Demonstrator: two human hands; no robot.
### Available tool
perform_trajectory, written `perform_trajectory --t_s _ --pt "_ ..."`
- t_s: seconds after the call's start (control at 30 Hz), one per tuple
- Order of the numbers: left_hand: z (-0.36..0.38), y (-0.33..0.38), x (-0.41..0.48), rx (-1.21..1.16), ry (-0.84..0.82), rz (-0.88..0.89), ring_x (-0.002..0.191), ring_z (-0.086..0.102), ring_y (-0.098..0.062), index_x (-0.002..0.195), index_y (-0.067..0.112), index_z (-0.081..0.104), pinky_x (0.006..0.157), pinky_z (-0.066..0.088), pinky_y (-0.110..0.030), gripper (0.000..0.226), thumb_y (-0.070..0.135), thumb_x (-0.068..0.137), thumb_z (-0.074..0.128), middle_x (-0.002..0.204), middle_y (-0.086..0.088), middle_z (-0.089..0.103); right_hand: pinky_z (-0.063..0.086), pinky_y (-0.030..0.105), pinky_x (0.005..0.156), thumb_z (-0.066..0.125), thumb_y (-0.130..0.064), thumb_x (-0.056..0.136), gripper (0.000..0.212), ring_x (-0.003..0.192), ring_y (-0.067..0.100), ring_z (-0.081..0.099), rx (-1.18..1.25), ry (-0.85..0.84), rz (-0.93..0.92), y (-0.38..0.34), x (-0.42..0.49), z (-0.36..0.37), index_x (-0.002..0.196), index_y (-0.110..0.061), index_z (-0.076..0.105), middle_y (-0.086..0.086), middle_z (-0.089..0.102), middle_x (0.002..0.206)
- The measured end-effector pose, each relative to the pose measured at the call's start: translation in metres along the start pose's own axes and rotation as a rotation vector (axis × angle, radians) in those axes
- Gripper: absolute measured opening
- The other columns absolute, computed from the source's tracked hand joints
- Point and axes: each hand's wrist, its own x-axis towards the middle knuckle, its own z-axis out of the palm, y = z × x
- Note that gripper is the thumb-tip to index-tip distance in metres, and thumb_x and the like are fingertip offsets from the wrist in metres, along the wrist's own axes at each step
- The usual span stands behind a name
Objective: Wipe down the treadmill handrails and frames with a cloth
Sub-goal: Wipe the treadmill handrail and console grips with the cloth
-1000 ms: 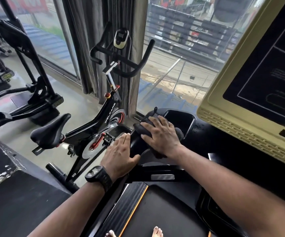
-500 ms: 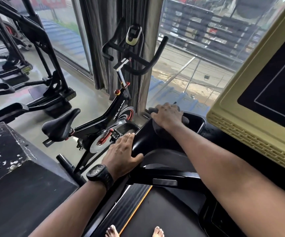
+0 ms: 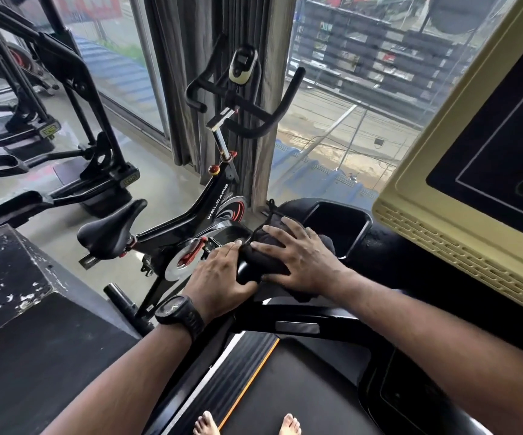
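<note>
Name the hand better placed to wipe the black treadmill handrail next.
Right: the right hand lies flat on the dark grey cloth on the black handrail; the left hand rests bare beside it.

Both forearms extended, left hand (image 3: 219,276) flat, fingers (image 3: 226,252) straight, right hand (image 3: 297,259) palm down, fingers spread
</note>
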Motion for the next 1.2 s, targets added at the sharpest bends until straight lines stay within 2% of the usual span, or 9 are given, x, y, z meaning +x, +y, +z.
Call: perform_trajectory --t_s 0.07,0.13,0.33,0.47,0.63,0.77,0.93,1.07,1.2 --pt "0.000 -0.001 -0.001 0.004 -0.015 0.002 0.143 0.033 -0.018 0.153 0.012 0.028 0.118 0.027 -0.035 0.107 0.071 0.064 0.033 0.155 -0.003 0.038 0.046 0.059 0.100 0.068 -0.058 0.081 0.082 0.148 0.037 0.026 -0.098 -0.008 -0.122 0.016 -0.008 0.003 0.153 -0.050 0.030 -0.002 0.029 0.164" --pt "0.000 -0.001 -0.001 0.019 -0.018 -0.001 0.144 0.031 -0.018 0.154 0.013 0.026 0.119 0.025 -0.034 0.108 0.071 0.063 0.032 0.156 -0.003 0.036 0.051 0.057 0.096 0.072 -0.050 0.079 0.084 0.145 0.038 0.032 -0.131 -0.015 -0.193 0.027 -0.013 0.004 0.152 -0.050 0.029 -0.001 0.033 0.162" --pt "0.001 -0.001 0.000 0.044 -0.009 0.012 0.144 0.033 -0.017 0.153 0.012 0.030 0.120 0.024 -0.032 0.104 0.069 0.066 0.036 0.155 -0.004 0.038 0.041 0.061 0.106 0.042 -0.051 0.090 0.063 0.144 0.041 0.036 -0.224 0.011 -0.278 0.007 -0.006 0.009 0.153 -0.046 0.034 0.002 0.035 0.163" --pt "-0.001 0.002 -0.002 0.090 -0.011 0.032 0.144 0.031 -0.017 0.154 0.014 0.027 0.116 0.024 -0.030 0.098 0.062 0.072 0.047 0.157 -0.002 0.034 0.049 0.057 0.094 0.036 -0.046 0.084 0.069 0.140 0.041 0.040 -0.290 -0.011 -0.357 0.028 -0.023 0.004 0.152 -0.047 0.032 0.002 0.035 0.162" --pt "0.001 0.003 0.000 0.109 -0.029 -0.018 0.144 0.032 -0.021 0.155 0.018 0.023 0.116 0.032 -0.041 0.105 0.070 0.065 0.039 0.158 0.002 0.033 0.047 0.061 0.096 0.029 -0.047 0.089 0.064 0.143 0.041 0.035 -0.308 -0.021 -0.298 0.019 -0.024 0.008 0.153 -0.048 0.027 0.003 0.027 0.166" --pt "-0.002 0.007 -0.005 0.152 0.019 0.003 0.141 0.036 -0.018 0.154 0.017 0.028 0.113 0.033 -0.037 0.104 0.069 0.065 0.039 0.156 0.001 0.036 0.051 0.055 0.088 0.029 -0.038 0.091 0.062 0.137 0.044 0.042 -0.374 0.016 -0.337 0.031 -0.032 0.004 0.152 -0.047 0.033 0.005 0.032 0.163" --pt "-0.004 0.012 -0.009 0.196 0.044 0.047 0.142 0.035 -0.019 0.153 0.015 0.030 0.110 0.035 -0.039 0.096 0.062 0.069 0.040 0.156 0.000 0.036 0.052 0.050 0.081 0.049 -0.023 0.098 0.056 0.129 0.040 0.046 -0.432 -0.011 -0.233 0.039 -0.060 0.000 0.149 -0.046 0.042 0.006 0.032 0.163" --pt "-0.004 0.013 -0.008 0.317 0.021 0.141 0.146 0.028 -0.017 0.155 0.014 0.025 0.111 0.035 -0.041 0.093 0.061 0.075 0.031 0.159 -0.004 0.030 0.049 0.048 0.089 0.047 -0.025 0.101 0.057 0.132 0.033 0.041 -0.397 -0.075 -0.175 0.044 -0.080 -0.016 0.151 -0.049 0.035 0.002 0.019 0.167" --pt "-0.005 0.020 -0.001 0.288 0.011 0.151 0.148 0.023 -0.016 0.156 0.014 0.019 0.114 0.034 -0.041 0.089 0.055 0.080 0.037 0.163 -0.003 0.022 0.052 0.046 0.082 0.054 -0.027 0.096 0.055 0.133 0.033 0.044 -0.376 -0.049 -0.047 0.039 -0.090 -0.013 0.144 -0.053 0.045 -0.002 0.029 0.164"
